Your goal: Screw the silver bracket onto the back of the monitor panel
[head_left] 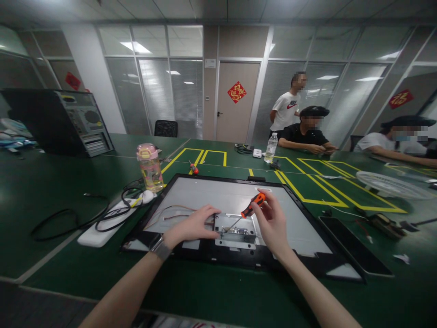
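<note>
A dismantled monitor (191,193) lies face down on the green table (218,296), its grey metal back showing inside a black frame. Near its front edge sits a small metal circuit cover (235,233). My right hand (271,223) grips an orange-handled screwdriver (252,205), whose tip points down-left onto that cover. My left hand (193,225) rests with fingers curled on the panel just left of the cover, beside thin coloured wires (170,212). A watch is on my left wrist.
A pink-lidded bottle (149,167), black cables (85,218) and a white block lie to the left. A computer case (64,120) stands far left. A clear water bottle (271,148), a fan grille (392,184) and a black panel (355,248) are to the right. Three people are at the far side.
</note>
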The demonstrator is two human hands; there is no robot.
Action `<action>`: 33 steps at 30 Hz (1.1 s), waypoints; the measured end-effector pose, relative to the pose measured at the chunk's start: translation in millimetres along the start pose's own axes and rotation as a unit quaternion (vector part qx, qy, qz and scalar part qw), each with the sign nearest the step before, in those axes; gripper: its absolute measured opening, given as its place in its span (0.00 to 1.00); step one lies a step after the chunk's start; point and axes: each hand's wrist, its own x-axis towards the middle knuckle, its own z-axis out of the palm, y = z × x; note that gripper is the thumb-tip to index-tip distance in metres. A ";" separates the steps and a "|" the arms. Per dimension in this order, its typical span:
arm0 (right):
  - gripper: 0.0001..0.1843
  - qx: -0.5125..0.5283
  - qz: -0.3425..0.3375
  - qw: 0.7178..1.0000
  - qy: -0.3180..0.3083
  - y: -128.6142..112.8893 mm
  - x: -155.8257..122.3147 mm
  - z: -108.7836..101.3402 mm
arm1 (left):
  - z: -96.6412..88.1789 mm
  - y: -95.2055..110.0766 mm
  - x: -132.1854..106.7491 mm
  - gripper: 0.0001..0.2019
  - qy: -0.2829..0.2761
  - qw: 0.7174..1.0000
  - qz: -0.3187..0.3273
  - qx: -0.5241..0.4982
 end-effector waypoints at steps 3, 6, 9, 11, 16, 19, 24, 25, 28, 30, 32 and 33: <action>0.18 -0.006 0.004 1.000 -0.009 5.1 -1.9 3.2 | -0.2 0.9 -0.1 0.31 -0.002 1.000 -0.002 0.000; 0.18 -0.003 0.008 1.000 -0.011 7.9 -2.5 3.5 | 0.0 1.1 -0.6 0.31 -0.001 1.000 -0.004 0.009; 0.18 -0.003 0.010 1.000 -0.020 8.9 -3.4 4.2 | -0.2 1.8 -1.2 0.31 0.000 1.000 -0.004 0.016; 0.18 -0.005 0.010 1.000 -0.029 9.4 -4.6 5.3 | -0.7 2.9 -1.5 0.32 0.001 1.000 -0.004 0.016; 0.18 -0.010 0.006 0.999 -0.038 10.9 -7.2 7.6 | -2.0 5.9 -1.7 0.31 -0.001 1.000 0.001 0.012; 0.18 -0.017 0.002 0.999 -0.043 10.1 -7.6 8.0 | -2.0 5.0 -1.7 0.31 0.002 1.000 0.000 0.015; 0.17 -0.027 -0.020 0.998 -0.053 8.7 -7.9 7.1 | -0.8 0.7 -1.8 0.32 0.004 1.000 0.004 0.031; 0.18 -0.033 -0.029 0.997 -0.058 8.6 -8.0 6.7 | -0.5 0.2 -1.8 0.32 0.004 1.000 0.006 0.030; 0.18 -0.060 -0.066 0.993 -0.073 7.6 -8.8 5.3 | 0.1 -0.3 -1.4 0.32 0.008 1.000 0.008 0.026; 0.18 -0.072 -0.098 0.989 -0.087 5.5 -9.7 4.5 | 0.2 0.5 -1.1 0.32 0.010 1.000 0.007 0.027; 0.19 -0.078 -0.127 0.983 -0.108 2.4 -11.1 3.9 | -0.3 2.2 -0.9 0.32 0.010 1.000 0.006 0.025; 0.20 -0.079 -0.138 0.980 -0.119 0.7 -11.8 3.7 | -0.7 3.4 -0.9 0.32 0.008 1.000 0.005 0.022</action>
